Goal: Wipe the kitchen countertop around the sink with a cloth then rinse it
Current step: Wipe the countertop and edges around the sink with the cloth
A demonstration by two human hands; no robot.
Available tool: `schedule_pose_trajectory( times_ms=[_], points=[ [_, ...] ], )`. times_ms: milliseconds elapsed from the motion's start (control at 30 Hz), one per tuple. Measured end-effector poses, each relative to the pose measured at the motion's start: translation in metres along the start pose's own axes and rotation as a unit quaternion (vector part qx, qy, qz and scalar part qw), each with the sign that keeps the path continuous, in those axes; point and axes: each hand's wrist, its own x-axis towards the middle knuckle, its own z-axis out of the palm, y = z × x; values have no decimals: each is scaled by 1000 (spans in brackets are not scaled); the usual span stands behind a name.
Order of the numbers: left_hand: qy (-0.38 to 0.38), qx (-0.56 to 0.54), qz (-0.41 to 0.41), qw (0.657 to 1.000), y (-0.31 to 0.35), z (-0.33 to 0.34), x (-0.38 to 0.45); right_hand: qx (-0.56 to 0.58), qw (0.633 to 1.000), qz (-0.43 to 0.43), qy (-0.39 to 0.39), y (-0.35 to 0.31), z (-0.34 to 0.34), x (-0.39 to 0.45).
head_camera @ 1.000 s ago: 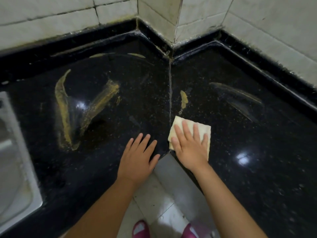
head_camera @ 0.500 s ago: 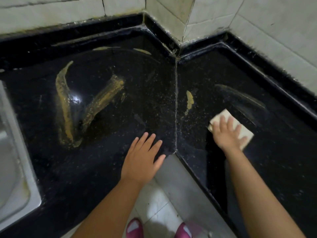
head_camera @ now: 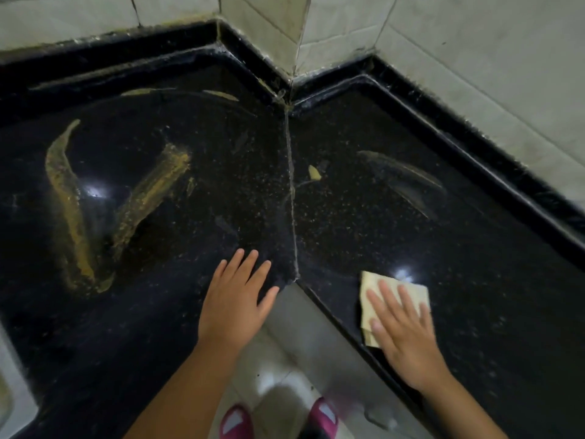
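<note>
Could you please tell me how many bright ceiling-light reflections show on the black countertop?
2: one white light reflection between the yellow smears on the left slab, one just beyond the pale folded cloth. Others may lie outside view.

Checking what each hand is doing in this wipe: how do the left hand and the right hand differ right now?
The right hand presses flat on the folded cloth; the left hand lies on the bare black countertop with nothing under it. The right hand is on the slab right of the seam, near the front edge; the left hand is on the left slab, by the inner corner. Both have straight, spread fingers, palms down.
</note>
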Motion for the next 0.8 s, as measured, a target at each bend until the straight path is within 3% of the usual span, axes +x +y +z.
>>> schedule_pose_trajectory(
  times_ms=[100,200,267,367,500,633,800],
  points=[
    [-8,-8,-4,1000,1,-1,0,59,989,138,8,44,-15,-1],
    [-16,-18,-14,1000,3,-4,-1,105,964,245,-5,37,-39,52],
    [-8,-25,-16,1000,5,-5,-1,106,969,221,-18,7,-48,101],
    [11,-26,-16,999,3,-2,1,78,994,72,-25,-66,-45,136],
    [-1,-37,-18,999,4,0,1,3,994,-107,32,-107,-16,90],
    [-21,-38,-35,998,8,-7,-1,3,995,-98,33,-30,16,12],
    [-45,-7,-37,998,11,-14,-4,-8,994,109,-11,55,-21,15]
  ],
)
